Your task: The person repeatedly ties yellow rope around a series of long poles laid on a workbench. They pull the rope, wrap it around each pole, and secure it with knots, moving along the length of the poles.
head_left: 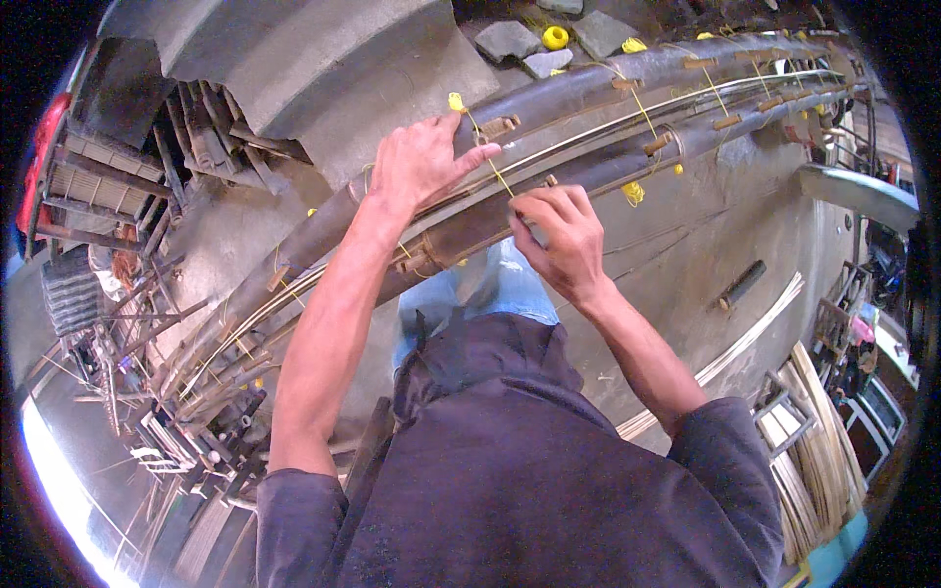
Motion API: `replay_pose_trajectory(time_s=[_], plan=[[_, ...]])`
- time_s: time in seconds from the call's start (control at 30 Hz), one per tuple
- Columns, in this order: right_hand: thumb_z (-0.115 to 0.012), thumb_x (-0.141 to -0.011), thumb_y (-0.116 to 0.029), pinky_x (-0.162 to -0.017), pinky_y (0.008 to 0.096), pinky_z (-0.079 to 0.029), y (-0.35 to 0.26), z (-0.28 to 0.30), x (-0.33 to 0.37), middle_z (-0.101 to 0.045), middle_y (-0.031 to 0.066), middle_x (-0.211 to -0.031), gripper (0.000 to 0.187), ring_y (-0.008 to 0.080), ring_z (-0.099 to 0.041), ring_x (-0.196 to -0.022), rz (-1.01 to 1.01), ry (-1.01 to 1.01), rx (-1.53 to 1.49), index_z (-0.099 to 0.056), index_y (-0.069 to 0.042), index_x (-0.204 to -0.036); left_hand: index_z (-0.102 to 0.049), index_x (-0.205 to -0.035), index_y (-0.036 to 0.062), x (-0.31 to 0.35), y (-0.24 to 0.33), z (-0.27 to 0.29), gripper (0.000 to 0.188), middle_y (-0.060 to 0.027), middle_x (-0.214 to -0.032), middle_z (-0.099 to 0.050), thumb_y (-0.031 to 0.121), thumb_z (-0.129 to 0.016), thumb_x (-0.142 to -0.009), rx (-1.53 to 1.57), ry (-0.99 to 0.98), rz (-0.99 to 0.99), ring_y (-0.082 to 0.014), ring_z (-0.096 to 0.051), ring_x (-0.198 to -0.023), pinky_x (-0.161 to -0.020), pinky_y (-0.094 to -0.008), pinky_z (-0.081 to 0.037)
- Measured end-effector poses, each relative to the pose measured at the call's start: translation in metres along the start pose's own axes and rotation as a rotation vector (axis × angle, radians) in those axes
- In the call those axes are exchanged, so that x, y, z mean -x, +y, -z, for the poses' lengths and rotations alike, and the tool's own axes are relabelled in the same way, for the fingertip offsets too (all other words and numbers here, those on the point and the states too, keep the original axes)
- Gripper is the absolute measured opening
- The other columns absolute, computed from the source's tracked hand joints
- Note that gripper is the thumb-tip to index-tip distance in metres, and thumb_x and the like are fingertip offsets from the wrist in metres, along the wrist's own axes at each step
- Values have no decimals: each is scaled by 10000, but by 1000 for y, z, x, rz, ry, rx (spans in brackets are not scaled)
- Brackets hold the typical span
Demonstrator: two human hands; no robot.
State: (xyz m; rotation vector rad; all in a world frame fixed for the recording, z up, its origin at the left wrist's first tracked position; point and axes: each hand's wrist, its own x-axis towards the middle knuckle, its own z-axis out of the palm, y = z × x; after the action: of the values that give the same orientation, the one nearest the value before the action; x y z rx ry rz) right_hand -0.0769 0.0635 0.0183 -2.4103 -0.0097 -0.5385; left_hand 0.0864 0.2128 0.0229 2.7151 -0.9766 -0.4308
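A: What is at the left?
B: A wooden rack (103, 186), with red material (39, 176) along its left side

A: And the long poles?
B: The far pole (578, 93) and the near pole (470, 227), both dark, run side by side from near left to far right, with thin strips (588, 140) between them

A: The left hand (421, 162)?
B: Back upward, fingers over the far pole, thumb spread out to the right, beside the yellow cord (501, 180) that spans both poles

A: And the right hand (561, 240)?
B: Fingers curled in, pinching that cord at the near pole

A: Further right?
B: A yellow bundle (634, 194) hangs by the near pole, then a short dark rod (742, 284) lies on the floor (676, 294)
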Motion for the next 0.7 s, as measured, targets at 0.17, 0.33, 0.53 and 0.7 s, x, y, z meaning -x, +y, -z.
replay_pose_trajectory(time_s=[0.17,0.33,0.53,0.7], plan=[[-729,-768,-121,-824,357,-508,10,12,63,-649,127,-1002,513,236,-624,-902,-557,-159,-219,-549,-50,-1243,-628,-1165,53,36,3,19,503,-170,-1138,-657,471,-598,-888,273,111,15,-348,-626,-1049,-904,-433,-498],[-558,-960,-262,-653,318,-493,42,-60,85,-649,63,-813,286,145,-601,-702,-1036,-215,-740,-576,-5,-1085,-643,-1101,74,46,26,-6,285,-171,-996,-685,262,-627,-887,172,-117,-90,-358,-666,-920,-795,-458,-542],[-409,-1013,-368,-634,422,-458,21,-40,115,-579,193,-714,473,283,-615,-686,-730,-294,-134,-585,25,-817,-644,-1087,97,48,15,-29,221,-164,-920,-691,174,-608,-883,172,30,-95,-368,-672,-840,-737,-471,-551],[-493,-975,-318,-694,475,-453,38,-54,106,-603,212,-745,348,405,-602,-748,-729,-290,-225,-590,9,-904,-652,-1125,103,49,14,-15,252,-181,-1026,-677,178,-614,-888,211,-9,-76,-335,-657,-946,-806,-441,-532]])
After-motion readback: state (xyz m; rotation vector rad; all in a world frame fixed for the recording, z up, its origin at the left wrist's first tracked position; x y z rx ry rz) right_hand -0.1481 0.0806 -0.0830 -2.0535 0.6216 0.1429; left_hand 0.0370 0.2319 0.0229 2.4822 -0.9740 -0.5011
